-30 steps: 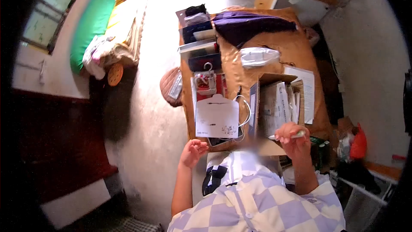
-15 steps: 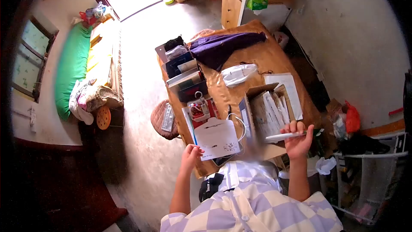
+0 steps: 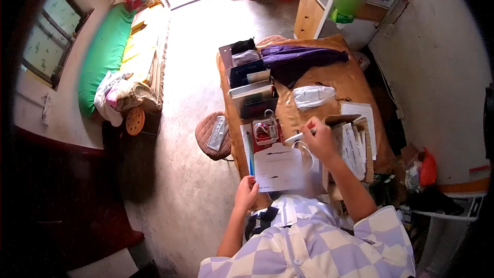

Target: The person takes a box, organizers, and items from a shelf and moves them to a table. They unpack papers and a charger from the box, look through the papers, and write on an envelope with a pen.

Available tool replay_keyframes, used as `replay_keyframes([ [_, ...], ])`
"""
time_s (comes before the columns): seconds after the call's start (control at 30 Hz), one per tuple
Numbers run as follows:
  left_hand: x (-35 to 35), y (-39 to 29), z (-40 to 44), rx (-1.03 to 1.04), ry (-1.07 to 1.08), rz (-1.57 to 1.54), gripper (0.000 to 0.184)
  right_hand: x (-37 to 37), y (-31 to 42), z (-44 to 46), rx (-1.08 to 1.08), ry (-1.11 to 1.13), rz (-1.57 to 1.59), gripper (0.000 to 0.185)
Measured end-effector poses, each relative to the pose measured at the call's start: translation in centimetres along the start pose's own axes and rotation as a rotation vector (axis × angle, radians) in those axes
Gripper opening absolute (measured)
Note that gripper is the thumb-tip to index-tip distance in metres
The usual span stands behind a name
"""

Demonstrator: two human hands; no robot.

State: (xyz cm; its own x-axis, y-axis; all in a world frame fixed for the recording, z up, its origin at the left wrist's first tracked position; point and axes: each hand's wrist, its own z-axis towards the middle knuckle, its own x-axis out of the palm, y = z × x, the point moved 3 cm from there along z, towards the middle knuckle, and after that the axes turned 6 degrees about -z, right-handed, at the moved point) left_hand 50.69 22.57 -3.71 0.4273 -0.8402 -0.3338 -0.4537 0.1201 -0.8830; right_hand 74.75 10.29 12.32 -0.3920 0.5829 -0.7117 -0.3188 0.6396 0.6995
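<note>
My left hand [image 3: 247, 191] is closed at the lower left edge of a white card [image 3: 278, 167], pinching it. The card has a tab-shaped top and small dark prints on its face. My right hand [image 3: 320, 138] is closed around a slim white pen [image 3: 294, 138], whose tip points left, above the card's upper right corner. A white cable [image 3: 310, 160] curls beneath that hand. Just beyond the card lies a red and white package with a hanger hook [image 3: 265, 132]. To the right of my right hand is a cardboard box [image 3: 368, 167] full of papers.
On the orange-brown table [image 3: 290, 116] stand an organizer with compartments [image 3: 252, 92], a purple cloth [image 3: 303, 59], a white bag [image 3: 314, 96] and paper sheets [image 3: 366, 118]. A padded stool [image 3: 208, 134] is at the left. Behind it, a bench with a green cover [image 3: 105, 54] lines the wall.
My right hand has swung left and forward with the pen, from beside the box to over the card's upper right. My left hand stays at the card's edge. The whole view has shifted.
</note>
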Motion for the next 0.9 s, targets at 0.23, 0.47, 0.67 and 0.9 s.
replay_keyframes([
  [0.23,-0.5,2.7,0.6,-0.051,0.025,-0.023,0.024,5.9,-6.0,7.9,0.094,0.19,-0.389,0.026],
  [0.47,-1.3,0.2,2.3,-0.153,0.157,0.0,0.025,13.7,-16.3,11.3,0.648,0.278,-0.433,0.038],
  [0.67,-0.9,1.0,3.2,-0.154,0.197,0.082,0.041,14.3,-14.2,8.2,0.311,0.455,-0.564,0.033],
  [0.9,0.7,2.0,2.9,-0.26,0.078,-0.088,0.031,-4.1,6.1,-1.7,-0.136,0.404,0.123,0.019],
])
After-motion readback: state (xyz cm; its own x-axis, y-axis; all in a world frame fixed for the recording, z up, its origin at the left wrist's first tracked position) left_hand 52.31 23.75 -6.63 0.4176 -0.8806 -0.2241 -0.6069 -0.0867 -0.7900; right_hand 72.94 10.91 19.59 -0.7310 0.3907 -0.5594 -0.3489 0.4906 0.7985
